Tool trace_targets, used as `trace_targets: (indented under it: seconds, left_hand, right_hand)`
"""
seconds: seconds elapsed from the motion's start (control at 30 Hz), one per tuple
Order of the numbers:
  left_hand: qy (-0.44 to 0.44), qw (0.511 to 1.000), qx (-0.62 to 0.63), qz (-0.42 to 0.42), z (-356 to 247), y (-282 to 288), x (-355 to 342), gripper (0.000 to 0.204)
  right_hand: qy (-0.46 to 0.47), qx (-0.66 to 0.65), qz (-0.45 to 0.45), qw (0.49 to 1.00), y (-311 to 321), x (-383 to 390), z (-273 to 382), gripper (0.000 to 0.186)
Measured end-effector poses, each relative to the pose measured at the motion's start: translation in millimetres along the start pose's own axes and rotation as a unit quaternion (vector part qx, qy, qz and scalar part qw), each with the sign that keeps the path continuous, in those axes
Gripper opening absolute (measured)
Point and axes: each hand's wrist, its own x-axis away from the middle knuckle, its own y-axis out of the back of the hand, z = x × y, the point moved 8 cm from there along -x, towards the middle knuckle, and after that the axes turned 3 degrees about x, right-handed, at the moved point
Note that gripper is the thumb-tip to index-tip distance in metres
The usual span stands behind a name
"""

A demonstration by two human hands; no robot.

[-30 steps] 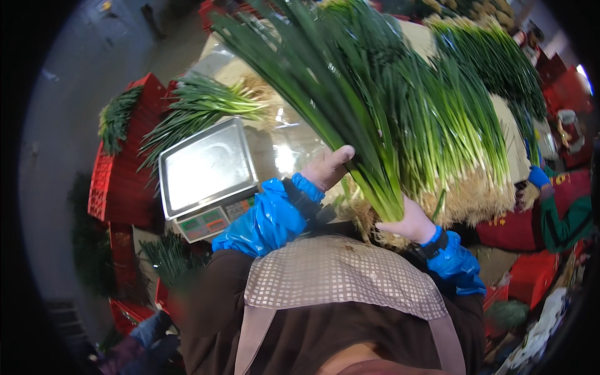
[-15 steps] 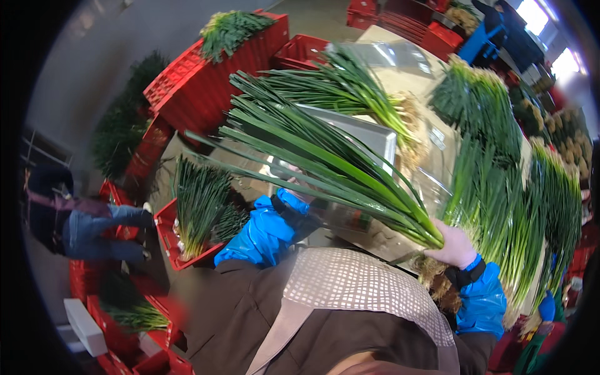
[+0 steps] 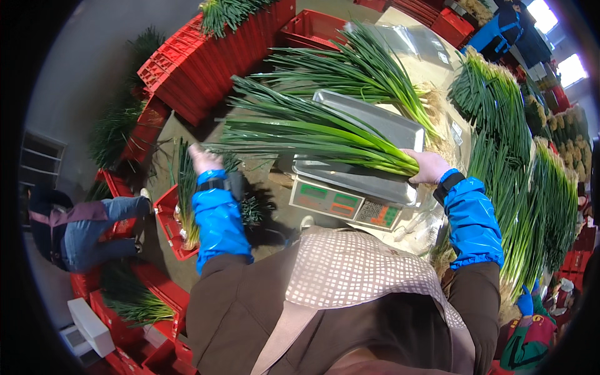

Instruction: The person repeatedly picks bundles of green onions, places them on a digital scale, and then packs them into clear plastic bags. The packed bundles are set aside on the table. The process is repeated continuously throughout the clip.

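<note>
Right hand (image 3: 430, 167) clasps green onions (image 3: 325, 135), their tips beside the left hand (image 3: 205, 161), whose grip is unclear.

The tray (image 3: 403, 132) is smooth grey metal with a soft sheen; the scale (image 3: 325, 195) has a pale, hard plastic body. The onions (image 3: 312, 134) show smooth, slightly glossy leaves, while the roots (image 3: 435, 103) nearby look rough and stringy. The sleeves (image 3: 473, 219) are crinkled plastic – shiny and blue – against a matt brown cloth sweater (image 3: 244, 312). The apron (image 3: 356, 269) is checked cloth; the stacked crates (image 3: 212, 75), ribbed red plastic.
</note>
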Motion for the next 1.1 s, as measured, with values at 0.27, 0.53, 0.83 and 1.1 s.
trace_targets:
  seconds: [0.27, 0.53, 0.83, 1.1]
  left_hand:
    - [-0.6, 0.738, -0.259, 0.168, -103.5, -112.0, 216.3, 0.072]
    - [-0.43, 0.214, -0.63, 0.611, 200.1, -255.9, 385.0, 0.116]
    - [-0.388, 0.136, -0.715, 0.565, 245.7, -266.9, 355.2, 0.102]
    - [-0.425, 0.145, -0.711, 0.541, 246.6, -261.6, 358.2, 0.119]
  right_hand:
    - [-0.029, 0.002, 0.019, 0.999, -7.6, -8.6, -21.1, 0.1]
    - [-0.004, -0.003, -0.065, 0.998, -8.4, -0.7, -33.3, 0.091]
    - [-0.15, -0.425, -0.483, 0.75, -69.2, 71.2, -132.9, 0.066]
    - [-0.062, -0.706, -0.376, 0.597, -120.6, 47.4, -147.8, 0.073]
